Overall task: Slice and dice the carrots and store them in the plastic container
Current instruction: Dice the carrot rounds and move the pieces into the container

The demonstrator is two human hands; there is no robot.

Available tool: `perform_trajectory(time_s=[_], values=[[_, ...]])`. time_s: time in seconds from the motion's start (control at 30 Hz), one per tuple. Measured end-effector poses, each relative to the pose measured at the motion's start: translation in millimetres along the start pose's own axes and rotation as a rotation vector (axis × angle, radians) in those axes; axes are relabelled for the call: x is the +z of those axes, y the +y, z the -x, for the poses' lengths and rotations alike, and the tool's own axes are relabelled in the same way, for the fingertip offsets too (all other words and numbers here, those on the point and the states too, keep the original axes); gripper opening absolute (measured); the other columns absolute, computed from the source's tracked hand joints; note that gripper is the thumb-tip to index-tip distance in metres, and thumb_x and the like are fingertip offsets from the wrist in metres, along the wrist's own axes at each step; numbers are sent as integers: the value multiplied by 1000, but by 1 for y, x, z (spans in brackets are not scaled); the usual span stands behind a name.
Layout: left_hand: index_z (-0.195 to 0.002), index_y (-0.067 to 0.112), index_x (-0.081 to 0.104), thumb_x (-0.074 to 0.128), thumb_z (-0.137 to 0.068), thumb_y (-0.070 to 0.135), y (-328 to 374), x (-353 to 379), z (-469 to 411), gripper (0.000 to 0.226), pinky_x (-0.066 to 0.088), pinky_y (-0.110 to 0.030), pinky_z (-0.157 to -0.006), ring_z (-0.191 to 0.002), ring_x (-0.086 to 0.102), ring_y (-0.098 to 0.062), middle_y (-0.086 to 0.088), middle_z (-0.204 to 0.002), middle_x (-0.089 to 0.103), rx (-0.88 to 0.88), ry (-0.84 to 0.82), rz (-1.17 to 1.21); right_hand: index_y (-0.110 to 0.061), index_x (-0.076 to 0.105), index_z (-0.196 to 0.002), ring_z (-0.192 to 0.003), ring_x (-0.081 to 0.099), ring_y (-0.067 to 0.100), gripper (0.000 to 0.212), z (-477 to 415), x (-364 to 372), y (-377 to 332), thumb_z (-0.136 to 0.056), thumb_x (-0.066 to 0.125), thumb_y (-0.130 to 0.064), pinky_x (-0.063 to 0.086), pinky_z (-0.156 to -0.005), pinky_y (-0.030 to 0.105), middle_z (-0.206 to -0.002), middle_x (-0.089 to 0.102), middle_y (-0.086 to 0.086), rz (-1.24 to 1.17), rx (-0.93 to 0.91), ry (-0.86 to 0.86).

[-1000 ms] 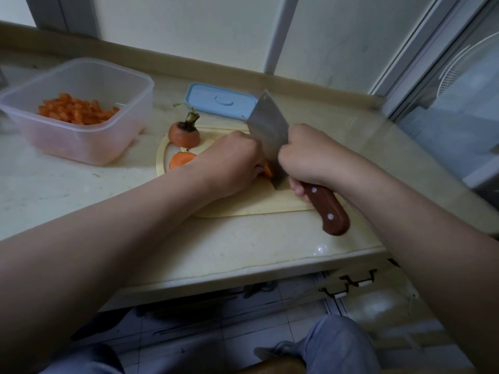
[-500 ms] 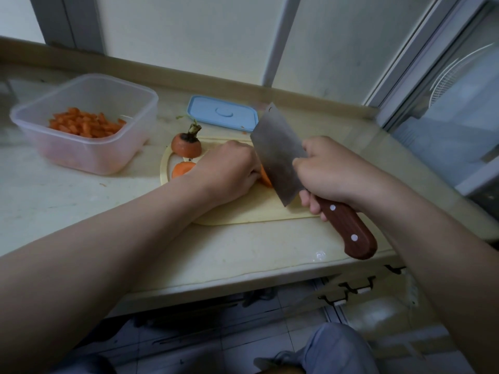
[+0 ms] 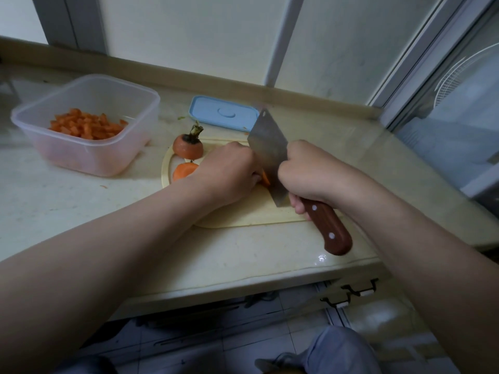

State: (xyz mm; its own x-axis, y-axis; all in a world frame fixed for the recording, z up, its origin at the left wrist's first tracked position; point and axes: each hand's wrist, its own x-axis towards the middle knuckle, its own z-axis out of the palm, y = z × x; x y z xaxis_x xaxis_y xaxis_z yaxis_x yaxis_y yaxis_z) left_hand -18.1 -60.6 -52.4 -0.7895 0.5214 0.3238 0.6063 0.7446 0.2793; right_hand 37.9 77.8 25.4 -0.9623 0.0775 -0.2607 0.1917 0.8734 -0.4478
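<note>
Head view: at the bottom edge of the frame a grey trouser knee [image 3: 343,352] is seen. Above it, a pale stone countertop [image 3: 81,211] is spread across the middle, and a cream plastic cutting board [image 3: 243,214] is laid on it at centre. Right of centre, the brown wooden handle of a steel cleaver [image 3: 267,149] is gripped by the right hand [image 3: 305,174], all fingers curled tightly round it, with the blade held on edge over the board. Just left of the blade, an orange carrot piece [image 3: 266,178] is pinned to the board by the left hand [image 3: 229,174], whose fingers are curled over it; the blade is set against the carrot's exposed end. Further left on the board, a cut carrot chunk [image 3: 183,170] and a carrot top with a dark stem [image 3: 188,147] are placed. Behind the board, a light blue lid [image 3: 224,113] is laid flat. At upper left, a clear square plastic container [image 3: 89,160] is stood on the countertop, with diced carrot [image 3: 86,125] held inside.
</note>
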Motion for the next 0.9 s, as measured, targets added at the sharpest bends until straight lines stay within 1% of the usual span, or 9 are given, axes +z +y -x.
perform_trajectory(time_s=[0.13, 0.27, 0.37, 0.43, 0.5, 0.57, 0.67, 0.77, 0.9], values=[[-98, 15, 73, 60, -89, 21, 2, -4, 3, 17, 51, -45, -75, -91, 61, -32, -7, -97, 70, 37, 12, 0, 1, 50, -108, -52, 57, 31, 24, -13, -7, 3, -89, 35, 0, 51, -46, 37, -56, 60, 25, -95, 18, 13], [-88, 10, 69, 54, -89, 19, 5, -8, 5, 17, 50, -44, -71, -88, 59, -31, -9, -94, 66, 52, -2, -45, 0, 56, -115, -36, 53, 22, 27, -10, -33, 26, -97, 36, -4, 47, -40, 29, -54, 62, 17, -242, 22, 63], [-89, 10, 70, 57, -88, 19, 3, -13, 4, 16, 51, -43, -71, -85, 59, -27, -6, -93, 64, 17, 40, -1, -10, 56, -115, -37, 51, 20, 23, -2, -50, 44, -101, 38, -8, 46, -40, 29, -56, 61, 16, -375, -2, 66], [-103, 14, 71, 61, -90, 23, 5, -20, 2, 19, 52, -42, -80, -95, 60, -25, -4, -104, 64, -21, 17, 33, -11, 58, -107, -38, 50, 20, 19, 0, -55, 55, -102, 40, -10, 45, -40, 29, -56, 60, 14, -434, -15, 59], [-128, 17, 61, 64, -90, 34, 9, -28, -2, 42, 48, -39, -97, -113, 55, -21, -2, -126, 57, -51, -123, 84, -10, 58, -102, -37, 49, 20, 17, 0, -58, 65, -103, 41, -10, 44, -39, 28, -55, 59, 13, -485, -16, 68], [-146, 20, 44, 66, -87, 44, 16, -33, -8, 67, 39, -34, -110, -131, 45, -18, 1, -146, 44, -40, -281, 87, -10, 58, -101, -36, 48, 20, 17, -1, -58, 75, -102, 41, -10, 44, -39, 28, -56, 59, 14, -524, -20, 87], [-155, 24, 28, 65, -88, 49, 25, -27, -20, 81, 26, -24, -112, -143, 33, -15, 4, -159, 32, 12, -395, 25, -10, 59, -102, -36, 48, 20, 18, -2, -57, 86, -102, 41, -9, 44, -40, 28, -57, 58, 14, -584, -41, 91], [-150, 27, 39, 65, -87, 50, 31, -20, -32, 73, 36, -31, -112, -132, 46, -16, 5, -148, 48, 58, -420, 8, -12, 59, -103, -37, 48, 20, 18, -2, -56, 95, -103, 41, -11, 45, -41, 29, -57, 59, 14, -641, -62, 80], [-123, 23, 67, 62, -82, 43, 32, -16, -40, 46, 48, -38, -98, -110, 59, -17, 3, -123, 64, 116, -397, 3, -14, 60, -101, -39, 47, 20, 18, 0, -55, 104, -101, 41, -12, 45, -44, 30, -58, 59, 13, -664, -66, 48]])
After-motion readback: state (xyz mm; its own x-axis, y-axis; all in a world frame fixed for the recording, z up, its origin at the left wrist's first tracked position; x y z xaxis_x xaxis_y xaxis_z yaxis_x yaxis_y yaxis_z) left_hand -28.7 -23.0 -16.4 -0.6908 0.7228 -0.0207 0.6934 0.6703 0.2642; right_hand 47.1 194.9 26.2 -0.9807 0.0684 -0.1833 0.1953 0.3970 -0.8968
